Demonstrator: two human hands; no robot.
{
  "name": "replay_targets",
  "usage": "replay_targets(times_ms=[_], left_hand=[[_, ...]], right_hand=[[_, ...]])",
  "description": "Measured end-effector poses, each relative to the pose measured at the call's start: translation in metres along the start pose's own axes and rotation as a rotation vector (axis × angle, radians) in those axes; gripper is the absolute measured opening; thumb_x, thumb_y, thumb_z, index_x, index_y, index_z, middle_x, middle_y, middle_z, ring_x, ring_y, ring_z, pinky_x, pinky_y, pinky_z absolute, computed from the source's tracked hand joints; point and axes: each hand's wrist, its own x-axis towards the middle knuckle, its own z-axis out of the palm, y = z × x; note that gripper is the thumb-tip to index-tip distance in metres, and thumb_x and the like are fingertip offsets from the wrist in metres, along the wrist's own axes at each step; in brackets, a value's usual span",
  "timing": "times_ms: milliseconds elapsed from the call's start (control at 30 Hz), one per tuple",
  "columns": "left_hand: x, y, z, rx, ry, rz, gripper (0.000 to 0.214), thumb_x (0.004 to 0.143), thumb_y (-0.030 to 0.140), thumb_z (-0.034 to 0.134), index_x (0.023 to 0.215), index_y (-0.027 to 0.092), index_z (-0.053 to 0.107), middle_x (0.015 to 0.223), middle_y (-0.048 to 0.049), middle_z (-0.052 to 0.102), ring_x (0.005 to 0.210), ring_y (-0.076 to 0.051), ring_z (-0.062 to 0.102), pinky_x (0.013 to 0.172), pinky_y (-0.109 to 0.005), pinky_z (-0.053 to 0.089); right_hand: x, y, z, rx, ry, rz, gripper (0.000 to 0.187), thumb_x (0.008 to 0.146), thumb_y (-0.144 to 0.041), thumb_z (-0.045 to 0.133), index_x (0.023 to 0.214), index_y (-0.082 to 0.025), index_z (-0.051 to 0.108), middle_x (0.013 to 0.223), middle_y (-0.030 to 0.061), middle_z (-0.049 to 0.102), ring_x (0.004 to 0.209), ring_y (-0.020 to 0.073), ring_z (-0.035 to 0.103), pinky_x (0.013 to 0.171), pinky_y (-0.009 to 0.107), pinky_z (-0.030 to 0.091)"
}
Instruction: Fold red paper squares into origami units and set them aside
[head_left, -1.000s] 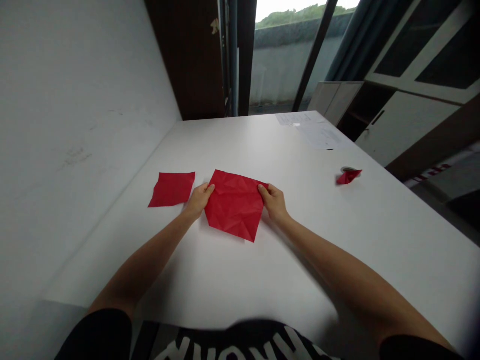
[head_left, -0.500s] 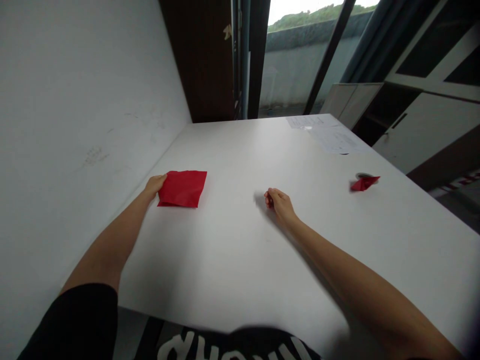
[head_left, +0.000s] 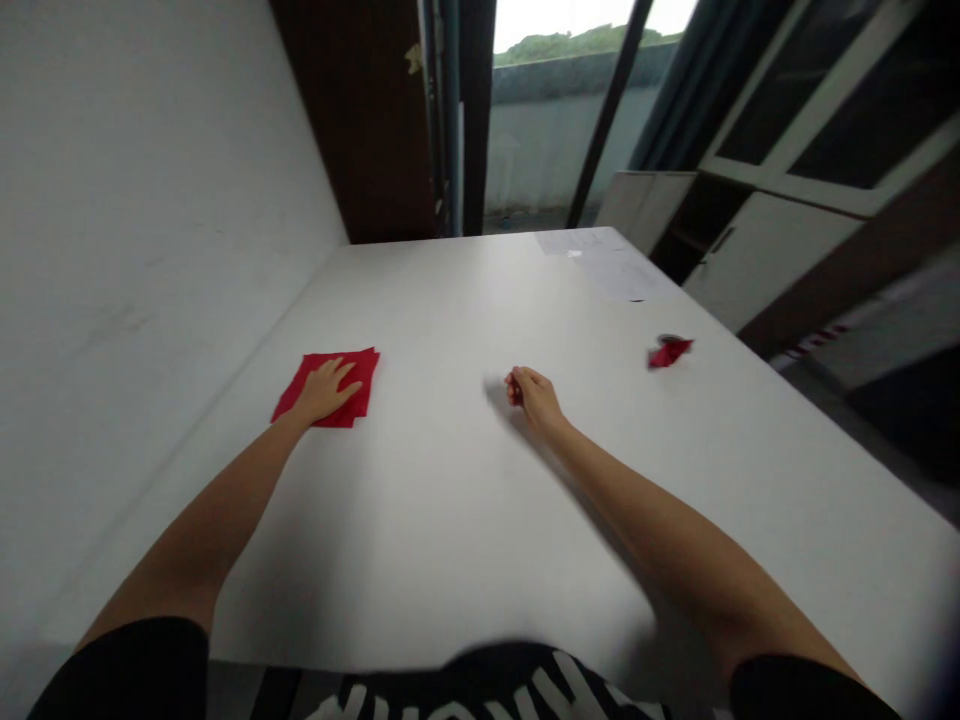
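Observation:
Red paper sheets [head_left: 360, 402] lie at the left of the white table [head_left: 435, 500], their edges slightly out of line. My left hand [head_left: 325, 388] rests flat on top of them, fingers spread. Over the middle of the table, my right hand [head_left: 534, 393] is curled into a loose fist; whether anything is inside it is hidden. A folded red paper piece [head_left: 670, 352] sits farther right, beside a dark round object [head_left: 667, 339] that it partly covers.
White printed papers [head_left: 611, 268] lie at the table's far right corner. A white wall [head_left: 150, 250] runs along the left side. Beyond the table are a glass door [head_left: 547, 140] and a white cabinet [head_left: 787, 250].
My left hand has let go of the edge of the red paper and now lies flat on top of it. My right hand stays curled. The view has turned slightly right.

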Motion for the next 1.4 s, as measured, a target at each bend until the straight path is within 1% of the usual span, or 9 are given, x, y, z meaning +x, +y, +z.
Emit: replay_targets(times_ms=[100,233,367,533,700,867,1000,1233,1400], left_hand=[[-0.003,-0.019,0.009,0.376,-0.087,-0.011,0.068,0.093,0.058,0.046,0.148,0.017,0.046,0.162,-0.0172,0.033,0.149,-0.039,0.027,0.117,-0.065,0.018],[0.007,-0.044,0.011,0.585,-0.179,-0.006,0.071,0.097,0.06,0.035,0.156,0.02,0.032,0.166,-0.0137,0.026,0.15,-0.037,0.027,0.115,-0.063,0.026],[0.006,-0.051,0.004,0.652,-0.154,0.02,0.067,0.096,0.056,0.04,0.154,0.021,0.036,0.163,-0.013,0.033,0.146,-0.036,0.035,0.109,-0.059,0.036],[0.006,-0.041,0.0,0.601,0.008,0.095,0.069,0.093,0.056,0.04,0.146,0.012,0.046,0.155,-0.0197,0.044,0.14,-0.037,0.043,0.11,-0.059,0.037],[0.004,0.02,0.012,0.335,0.152,0.339,0.057,0.095,0.05,0.042,0.141,0.017,0.05,0.151,-0.0127,0.049,0.137,-0.03,0.046,0.116,-0.049,0.034],[-0.012,0.088,0.041,0.089,0.112,0.474,0.044,0.096,0.042,0.049,0.134,0.023,0.056,0.145,-0.0099,0.054,0.136,-0.028,0.048,0.118,-0.051,0.034],[-0.024,0.136,0.068,-0.16,0.004,0.471,0.033,0.096,0.039,0.052,0.123,0.025,0.065,0.133,-0.008,0.063,0.127,-0.026,0.056,0.114,-0.048,0.04],[-0.024,0.2,0.113,-0.806,-0.24,-0.077,0.036,0.092,0.044,0.058,0.118,0.02,0.062,0.116,-0.0115,0.071,0.093,-0.022,0.072,0.087,-0.04,0.056],[-0.019,0.201,0.118,-1.088,-0.15,-0.218,0.051,0.087,0.047,0.066,0.126,0.019,0.051,0.101,-0.0088,0.073,0.084,-0.019,0.072,0.08,-0.037,0.059]], right_hand=[[0.018,-0.017,-0.015,-0.177,0.115,-0.113,0.042,0.09,-0.058,0.055,0.073,-0.02,0.059,0.061,-0.0007,0.055,0.054,0.013,0.049,0.054,0.027,0.039],[0.043,-0.048,-0.082,-0.861,0.572,-0.4,0.021,0.096,-0.035,0.05,0.088,-0.02,0.063,0.089,0.0059,0.065,0.087,0.0192,0.056,0.085,0.034,0.044],[0.045,-0.068,-0.162,-1.133,0.892,-0.292,0.031,0.091,-0.029,0.058,0.12,-0.017,0.058,0.128,0.0163,0.055,0.118,0.0261,0.042,0.101,0.043,0.032],[0.04,-0.068,-0.218,-1.125,0.98,-0.143,0.033,0.094,-0.031,0.055,0.117,-0.007,0.058,0.125,0.0255,0.054,0.108,0.0255,0.044,0.092,0.044,0.031],[0.045,-0.064,-0.227,-1.089,0.956,-0.025,0.03,0.095,-0.039,0.055,0.095,-0.011,0.063,0.107,0.0201,0.06,0.091,0.0213,0.046,0.082,0.04,0.032],[0.054,-0.06,-0.211,-1.088,0.846,-0.033,0.019,0.09,-0.029,0.062,0.094,-0.011,0.066,0.107,0.0166,0.059,0.092,0.0197,0.046,0.085,0.039,0.033],[0.055,-0.048,-0.161,-1.073,0.621,-0.147,0.016,0.092,-0.028,0.061,0.09,-0.013,0.067,0.092,0.0081,0.06,0.083,0.0161,0.046,0.082,0.034,0.036],[-0.004,-0.021,-0.031,-1.01,-0.064,-0.671,0.007,0.09,-0.025,0.066,0.085,-0.02,0.063,0.098,0.0067,0.057,0.093,0.0216,0.051,0.082,0.035,0.043],[-0.03,-0.017,0.011,-1.061,-0.304,-0.765,0.007,0.093,-0.025,0.062,0.087,-0.022,0.062,0.103,0.0077,0.057,0.096,0.0225,0.05,0.081,0.035,0.045]])
